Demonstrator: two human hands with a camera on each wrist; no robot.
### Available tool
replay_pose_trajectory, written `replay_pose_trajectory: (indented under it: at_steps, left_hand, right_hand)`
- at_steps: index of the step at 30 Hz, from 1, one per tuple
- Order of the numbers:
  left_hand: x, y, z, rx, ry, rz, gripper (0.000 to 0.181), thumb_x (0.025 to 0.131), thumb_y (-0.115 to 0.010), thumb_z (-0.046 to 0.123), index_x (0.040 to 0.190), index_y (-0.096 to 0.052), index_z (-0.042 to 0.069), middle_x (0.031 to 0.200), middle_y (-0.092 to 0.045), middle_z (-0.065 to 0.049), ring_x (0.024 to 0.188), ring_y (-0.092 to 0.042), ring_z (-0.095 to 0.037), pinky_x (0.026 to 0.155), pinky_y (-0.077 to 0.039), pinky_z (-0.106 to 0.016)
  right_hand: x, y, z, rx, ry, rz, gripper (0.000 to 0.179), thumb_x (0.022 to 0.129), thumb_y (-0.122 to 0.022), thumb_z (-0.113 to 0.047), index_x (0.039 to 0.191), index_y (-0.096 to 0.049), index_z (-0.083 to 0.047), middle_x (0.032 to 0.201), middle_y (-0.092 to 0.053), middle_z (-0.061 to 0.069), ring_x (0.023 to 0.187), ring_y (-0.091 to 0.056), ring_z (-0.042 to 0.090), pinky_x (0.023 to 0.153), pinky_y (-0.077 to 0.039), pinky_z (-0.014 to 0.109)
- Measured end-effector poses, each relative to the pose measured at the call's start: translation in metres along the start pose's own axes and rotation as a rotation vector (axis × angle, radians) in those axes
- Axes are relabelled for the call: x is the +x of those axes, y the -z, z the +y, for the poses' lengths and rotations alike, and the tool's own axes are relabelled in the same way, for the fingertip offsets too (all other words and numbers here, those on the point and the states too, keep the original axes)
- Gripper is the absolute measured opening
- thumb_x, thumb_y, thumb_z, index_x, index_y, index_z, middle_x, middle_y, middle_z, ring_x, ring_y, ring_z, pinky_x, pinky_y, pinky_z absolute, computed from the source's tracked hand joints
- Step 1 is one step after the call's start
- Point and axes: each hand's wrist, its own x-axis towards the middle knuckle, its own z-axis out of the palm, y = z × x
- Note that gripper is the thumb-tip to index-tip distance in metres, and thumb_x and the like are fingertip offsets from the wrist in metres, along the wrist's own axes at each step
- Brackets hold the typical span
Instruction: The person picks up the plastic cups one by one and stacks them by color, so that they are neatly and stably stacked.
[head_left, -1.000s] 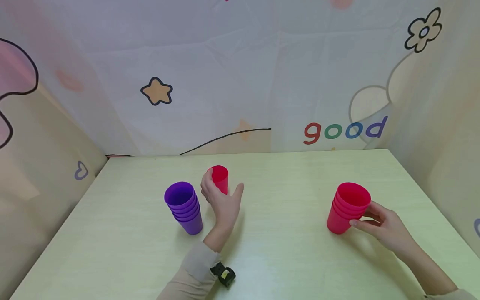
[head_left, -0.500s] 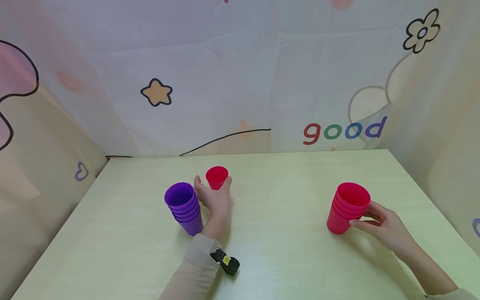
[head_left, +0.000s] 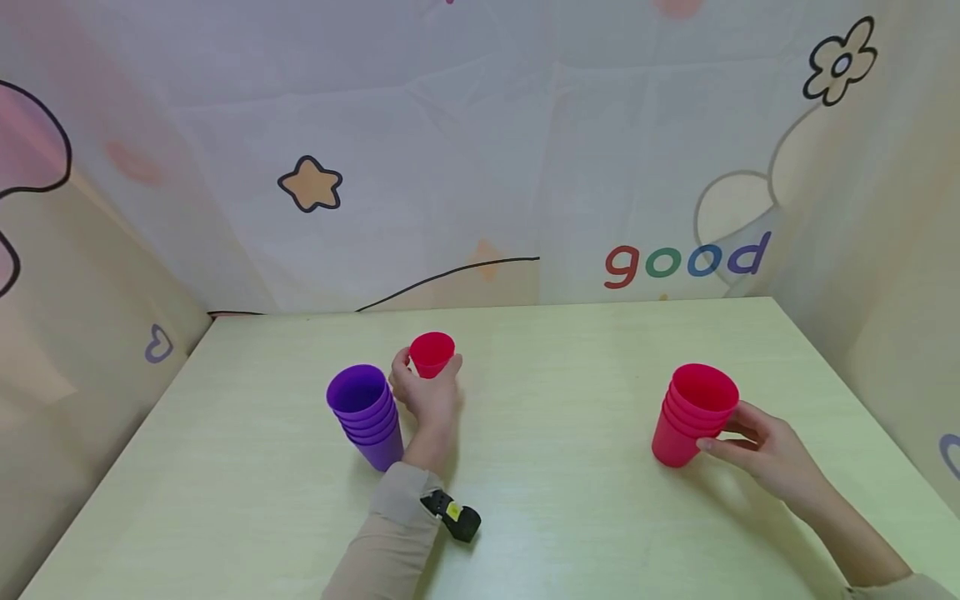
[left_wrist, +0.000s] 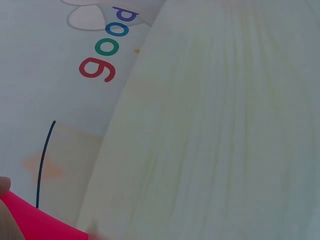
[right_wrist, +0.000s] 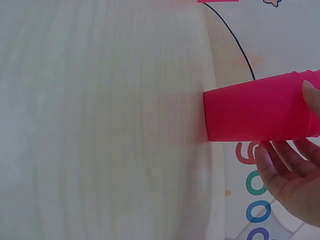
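Near the back of the table, a single red cup (head_left: 432, 352) stands upright between the thumb and curled fingers of my left hand (head_left: 429, 402). Only a slice of this red cup (left_wrist: 42, 224) and a fingertip (left_wrist: 4, 186) show in the left wrist view. On the right, my right hand (head_left: 765, 454) holds a nested stack of red cups (head_left: 678, 437) from its right side. Thumb and fingers lie on opposite sides of the red stack (right_wrist: 255, 112) in the right wrist view, and its base meets the table.
A nested stack of purple cups (head_left: 375, 421) stands just left of my left hand, very close to it. The pale table (head_left: 555, 450) ends at a printed curtain (head_left: 480, 150) behind. A black strap device (head_left: 453, 515) sits on my left wrist.
My left hand has shifted left and lower around the single red cup. Its fingers spread, then closed in on the cup from the near side. My right hand stays on its stack.
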Motion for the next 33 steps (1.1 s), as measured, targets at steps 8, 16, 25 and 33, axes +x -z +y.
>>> replay_pose_trajectory:
  at_steps: [8, 16, 25, 33]
  left_hand:
    - [0.002, 0.001, 0.0, -0.004, -0.022, -0.014, 0.073, 0.069, -0.078, 0.015, 0.13, -0.038, 0.017, 0.131, -0.036, -0.006, 0.123, -0.029, -0.024, 0.096, -0.038, -0.042]
    - [0.0, 0.0, 0.0, -0.023, -0.005, -0.065, 0.075, 0.07, -0.078, 0.016, 0.132, -0.036, 0.018, 0.131, -0.037, -0.004, 0.122, -0.032, -0.023, 0.096, -0.039, -0.039]
    - [-0.008, -0.004, 0.005, -0.051, -0.039, -0.106, 0.072, 0.07, -0.079, 0.016, 0.13, -0.039, 0.016, 0.128, -0.041, -0.005, 0.12, -0.034, -0.022, 0.096, -0.039, -0.038]
    - [-0.019, -0.009, 0.009, -0.041, -0.069, -0.159, 0.07, 0.07, -0.078, 0.016, 0.129, -0.04, 0.016, 0.127, -0.042, -0.004, 0.119, -0.035, -0.022, 0.094, -0.04, -0.039]
  right_hand:
    - [0.001, 0.0, 0.0, -0.003, 0.002, 0.0, 0.051, 0.082, -0.066, -0.008, 0.127, -0.044, 0.002, 0.101, -0.054, -0.02, 0.089, -0.053, -0.005, 0.07, -0.05, 0.019]
    - [0.002, 0.002, -0.001, -0.014, -0.017, -0.001, 0.052, 0.082, -0.067, -0.01, 0.127, -0.043, 0.002, 0.101, -0.053, -0.021, 0.089, -0.052, -0.006, 0.07, -0.05, 0.019]
    - [0.003, 0.001, 0.0, 0.004, -0.006, -0.003, 0.051, 0.082, -0.066, -0.009, 0.127, -0.044, 0.002, 0.101, -0.054, -0.02, 0.089, -0.053, -0.004, 0.07, -0.05, 0.019]
    - [0.002, 0.0, -0.001, -0.002, -0.024, -0.001, 0.052, 0.082, -0.067, -0.011, 0.127, -0.044, 0.002, 0.1, -0.054, -0.02, 0.088, -0.053, -0.005, 0.07, -0.05, 0.019]
